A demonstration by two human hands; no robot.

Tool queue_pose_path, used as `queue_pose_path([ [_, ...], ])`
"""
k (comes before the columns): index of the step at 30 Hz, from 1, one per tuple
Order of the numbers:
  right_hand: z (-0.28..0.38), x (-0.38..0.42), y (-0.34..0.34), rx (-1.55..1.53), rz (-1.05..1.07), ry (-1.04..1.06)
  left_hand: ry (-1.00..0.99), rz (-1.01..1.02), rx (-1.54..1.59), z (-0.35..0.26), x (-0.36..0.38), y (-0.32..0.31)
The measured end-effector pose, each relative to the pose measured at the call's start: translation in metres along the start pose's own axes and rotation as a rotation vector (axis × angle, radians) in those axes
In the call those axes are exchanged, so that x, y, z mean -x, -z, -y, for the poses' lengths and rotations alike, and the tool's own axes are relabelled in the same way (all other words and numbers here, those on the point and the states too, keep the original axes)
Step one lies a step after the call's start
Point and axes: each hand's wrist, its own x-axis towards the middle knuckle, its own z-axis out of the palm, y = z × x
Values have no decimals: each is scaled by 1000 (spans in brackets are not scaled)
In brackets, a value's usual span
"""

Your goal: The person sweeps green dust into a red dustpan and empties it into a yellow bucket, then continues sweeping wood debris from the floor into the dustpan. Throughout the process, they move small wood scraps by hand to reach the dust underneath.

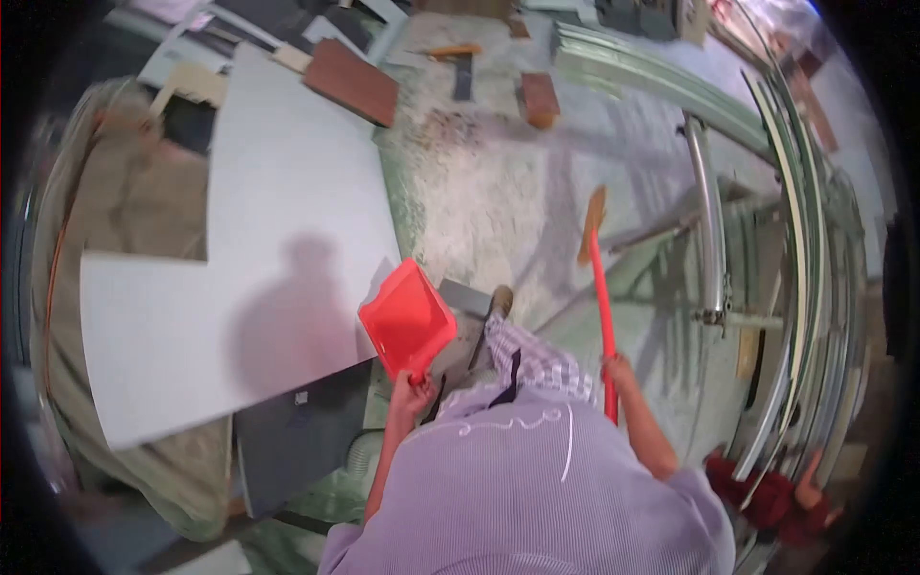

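My left hand [412,393] is closed around the short handle of a red dustpan [410,311], which is raised beside the edge of a large white board [278,182]. On the other side of my body, my right hand [619,372] grips the long red handle of a broom [603,297]. The yellowish-brown broom head [593,225] points forward, over the floor ahead and to the right of me. My fingers partly cover both handles.
A brown board [353,81] rests at the white board's far edge. Dark debris [455,126] marks the floor ahead. Metal rails [707,220] and long strips [791,249] line the right side. A person in maroon [767,498] is at lower right.
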Motion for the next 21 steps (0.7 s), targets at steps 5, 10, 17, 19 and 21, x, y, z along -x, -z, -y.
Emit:
queue_pose_path([
  [5, 125, -60, 42, -348, 74, -54, 57, 13, 46, -87, -64, -97],
  [10, 158, -94, 54, -488, 103, -146, -62, 79, 22, -127, -66, -155],
  [17, 178, -232, 38, -684, 43, -250, -75, 107, 1, -200, -114, -237],
  [19, 209, -265, 24, -643, 80, -192, -40, 86, -3, -227, -146, -261],
  [21, 221, -319, -26, -634, 24, -127, -1, 22, -36, -255, -180, -286],
])
